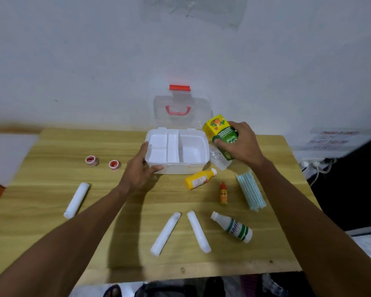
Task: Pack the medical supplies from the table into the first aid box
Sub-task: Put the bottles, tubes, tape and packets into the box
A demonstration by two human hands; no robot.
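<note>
Left hand (145, 166) rests spread against the near-left corner of the first aid box (177, 166), thumb on the front wall, steadying rather than gripping it. The box stands at the back middle of the table (51, 211) with its clear lid (181, 110) thrown back, and every compartment looks bare, so packing has barely begun. Going left to right, what remains out: two red tape rolls (92, 160), three white gauze rolls (77, 200) (one far left, two near the front), one yellow bottle (199, 179) on its side, one small orange dropper bottle (223, 194), one white bottle with green stripes (234, 227), one clear sachet (217, 159) and one pack of face masks (250, 190). The right hand (240, 143) is wrapped around a green-and-yellow carton (220, 133), lifted just beside the box's right wall, seemingly the first item going in.
</note>
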